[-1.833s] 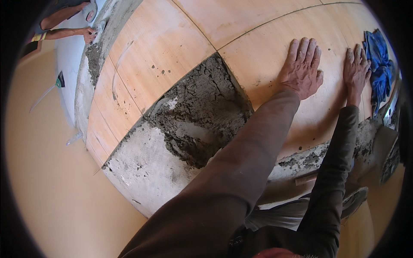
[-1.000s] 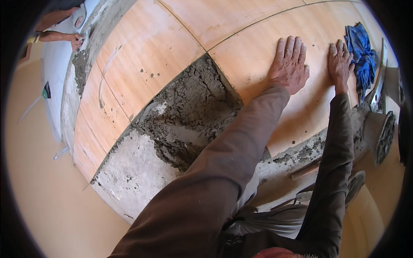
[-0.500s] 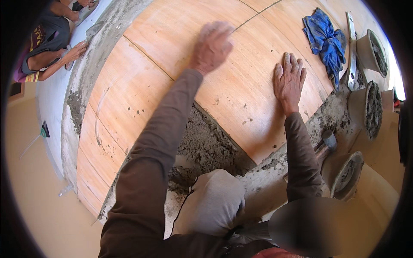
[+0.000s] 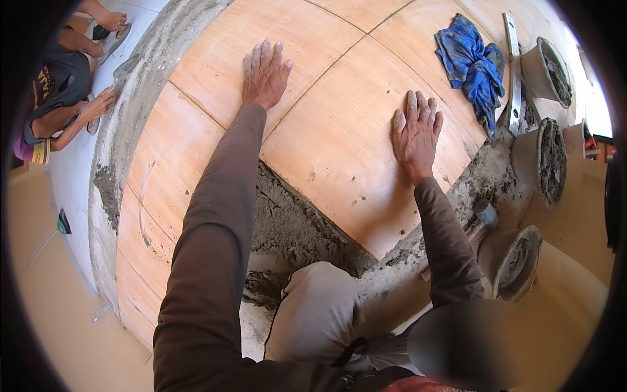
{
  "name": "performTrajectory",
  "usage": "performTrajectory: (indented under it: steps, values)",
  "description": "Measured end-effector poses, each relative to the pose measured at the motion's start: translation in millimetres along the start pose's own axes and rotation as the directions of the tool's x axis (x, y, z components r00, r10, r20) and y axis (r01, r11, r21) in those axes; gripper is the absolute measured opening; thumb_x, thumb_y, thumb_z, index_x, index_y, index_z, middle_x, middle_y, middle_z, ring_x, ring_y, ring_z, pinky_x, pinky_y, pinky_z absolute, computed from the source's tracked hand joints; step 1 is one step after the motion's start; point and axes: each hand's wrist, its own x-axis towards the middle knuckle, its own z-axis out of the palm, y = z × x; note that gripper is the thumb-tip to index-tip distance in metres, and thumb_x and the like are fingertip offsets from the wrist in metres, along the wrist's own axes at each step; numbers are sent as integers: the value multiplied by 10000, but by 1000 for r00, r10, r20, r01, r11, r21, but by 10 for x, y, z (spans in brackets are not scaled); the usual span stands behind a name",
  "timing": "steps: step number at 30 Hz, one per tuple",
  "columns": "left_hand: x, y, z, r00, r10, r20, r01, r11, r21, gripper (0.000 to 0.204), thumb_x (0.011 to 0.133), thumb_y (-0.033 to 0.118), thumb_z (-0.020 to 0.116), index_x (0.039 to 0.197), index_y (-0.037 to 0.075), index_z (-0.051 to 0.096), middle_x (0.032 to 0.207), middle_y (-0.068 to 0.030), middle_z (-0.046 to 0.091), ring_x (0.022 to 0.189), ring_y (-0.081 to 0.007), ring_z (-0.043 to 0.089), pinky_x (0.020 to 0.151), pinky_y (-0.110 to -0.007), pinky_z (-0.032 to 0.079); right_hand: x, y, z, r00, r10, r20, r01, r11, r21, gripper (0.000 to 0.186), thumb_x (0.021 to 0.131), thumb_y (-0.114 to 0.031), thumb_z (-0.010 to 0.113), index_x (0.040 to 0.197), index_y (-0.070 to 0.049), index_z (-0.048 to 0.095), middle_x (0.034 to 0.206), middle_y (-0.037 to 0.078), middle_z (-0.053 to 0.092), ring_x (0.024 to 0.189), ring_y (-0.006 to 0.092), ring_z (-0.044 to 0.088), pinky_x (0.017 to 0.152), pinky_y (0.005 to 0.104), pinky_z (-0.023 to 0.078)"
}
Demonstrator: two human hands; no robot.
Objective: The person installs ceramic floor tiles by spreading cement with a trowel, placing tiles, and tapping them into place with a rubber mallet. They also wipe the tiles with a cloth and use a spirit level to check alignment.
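My left hand [image 4: 265,77] lies flat with fingers spread on a wood-patterned floor tile [image 4: 313,40], left of the joint line. My right hand [image 4: 418,136] rests open, palm down, on the neighbouring tile [image 4: 339,130], near its right edge. Neither hand holds anything. Wet grey mortar [image 4: 294,219] fills the gap in front of my knee, bordering the near edge of that tile. Small mortar specks dot the tile faces.
A blue rag [image 4: 473,65] and a metal level [image 4: 513,72] lie at the right. Beyond them stand mortar buckets [image 4: 548,72], with a mallet [image 4: 484,212] nearer me. At the upper left, another person's hand [image 4: 98,104] works with a trowel [image 4: 125,70] on a grey mortar strip.
My left hand has moved left from beside the joint and settled flat on the other tile. My right hand keeps its place on its tile. The view has shifted slightly.
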Motion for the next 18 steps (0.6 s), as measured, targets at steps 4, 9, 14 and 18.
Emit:
performTrajectory:
  steps: [4,9,14,18]
  values:
    - [-31,-182,-37,995,68,75,-63,996,-68,659,1119,499,323,1648,107,300,1714,-188,249,1600,-356,177,1297,-504,114,38,-42,-43,1000,-1,-8,1,1000,26,587,1083,-385,412,1569,-57,432,1610,181,434,1550,422,284,1279,566,150]
    - [-343,-1092,-410,985,-134,106,138,990,-34,687,1110,516,339,1647,88,303,1720,-201,228,1600,-369,169,1304,-484,89,12,-42,-36,1000,19,-2,-19,1000,20,580,1078,-382,428,1566,-69,442,1610,165,439,1551,410,287,1281,555,155]
    - [-953,-1165,-292,986,-169,-10,169,985,39,689,1115,470,343,1653,49,254,1717,-225,215,1597,-386,162,1305,-490,102,33,-48,-10,1000,21,-5,-21,1000,-13,586,1082,-397,418,1576,-82,429,1620,155,431,1554,402,287,1281,545,158]
    - [-1191,-1168,-230,995,-79,-62,81,996,26,653,1120,427,370,1647,54,270,1710,-212,242,1590,-382,195,1296,-509,136,44,-46,31,999,40,8,-40,999,-36,595,1087,-417,405,1583,-90,419,1639,149,407,1556,405,284,1281,556,156]
